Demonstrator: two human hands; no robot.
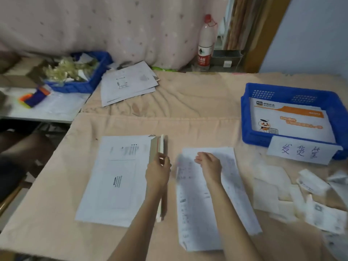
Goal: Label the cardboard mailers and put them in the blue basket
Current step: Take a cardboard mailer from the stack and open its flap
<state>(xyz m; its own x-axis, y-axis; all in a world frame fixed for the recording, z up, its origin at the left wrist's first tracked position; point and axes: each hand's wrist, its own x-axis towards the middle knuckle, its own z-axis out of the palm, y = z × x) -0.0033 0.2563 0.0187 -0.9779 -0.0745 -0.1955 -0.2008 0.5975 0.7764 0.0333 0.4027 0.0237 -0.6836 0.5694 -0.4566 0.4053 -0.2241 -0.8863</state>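
My left hand (158, 171) grips a cardboard mailer (157, 147) that stands on its edge, seen edge-on, beside a white mailer (116, 178) lying flat at the front left. My right hand (209, 164) rests with relaxed fingers on the long sheets of labels (190, 210) to the right. The blue basket (248, 110) sits at the right with a paper sign on its front; an orange-and-white mailer (290, 119) lies inside it. More white mailers (128, 83) are stacked at the back left.
Peeled label backings and paper scraps (301, 194) litter the front right. A second blue basket (99, 70) full of scraps stands at the back left on a side table. A plastic bottle (205, 46) stands at the back by the pink curtain.
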